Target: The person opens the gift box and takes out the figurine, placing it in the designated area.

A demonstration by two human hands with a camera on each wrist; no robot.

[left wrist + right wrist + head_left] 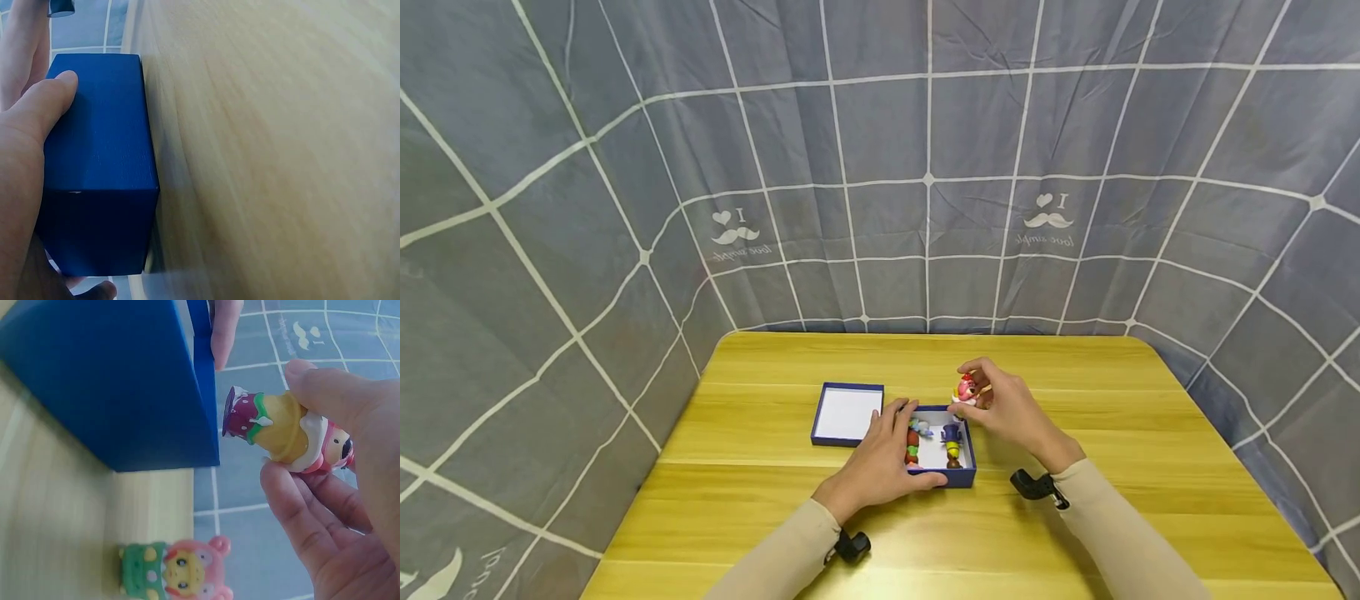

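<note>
Two grips: the left hand (886, 463) clasps the box (959, 478), seemingly to steady it; the right hand (1011, 410) pinches a toy (279, 428) near the box's far right corner, apparently leaving its base (230, 414) free.

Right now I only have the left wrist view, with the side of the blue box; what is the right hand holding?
Observer: The right hand pinches a pink-headed figure with a yellow body and purple base.
Operator: Is anything inside the box?
Observer: Yes, the head view shows toy figures lying in the blue box, one of them a dark-blue-and-yellow figure.
Operator: Any figure outside it, apart from the held one?
Observer: Yes, the right wrist view shows a pink-and-green figure outside the box.
</note>
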